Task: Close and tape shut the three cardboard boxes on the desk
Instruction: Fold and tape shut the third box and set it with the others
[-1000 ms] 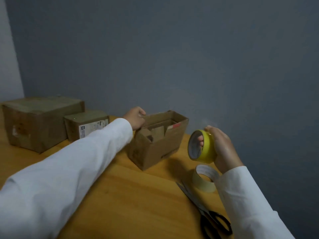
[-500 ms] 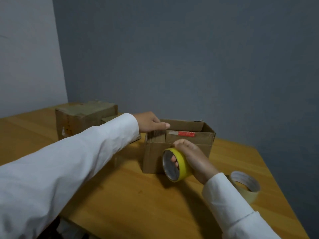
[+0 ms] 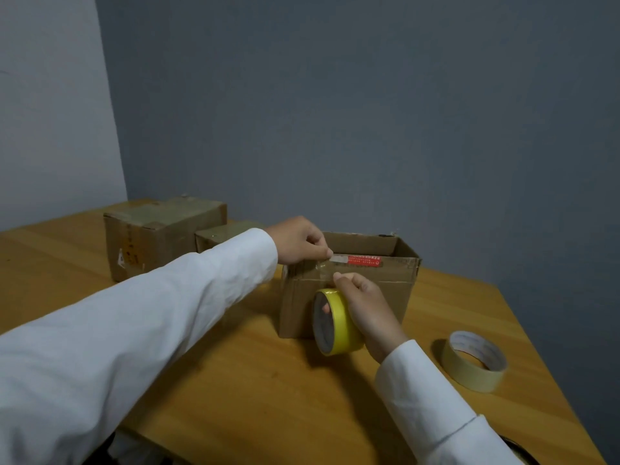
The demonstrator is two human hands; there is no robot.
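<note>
Boxes left to right: big box (image 3: 161, 234) and small box (image 3: 228, 237) taped shut at back left; open box (image 3: 349, 290) mid-desk (image 3: 235, 380), top unsealed, contents hidden. Left hand (image 3: 298, 241) pinching tape end on near top edge. Right hand (image 3: 365, 310) curled round yellow roll (image 3: 335, 322), against box front. Beige roll (image 3: 474, 360) flat, far right.

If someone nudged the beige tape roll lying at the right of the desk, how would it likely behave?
The beige tape roll lies flat on the desk, so it would probably slide rather than roll. Its open core suggests it is light and easily pushed. It sits fairly near the desk's right edge, so a rightward push might send it off.
</note>
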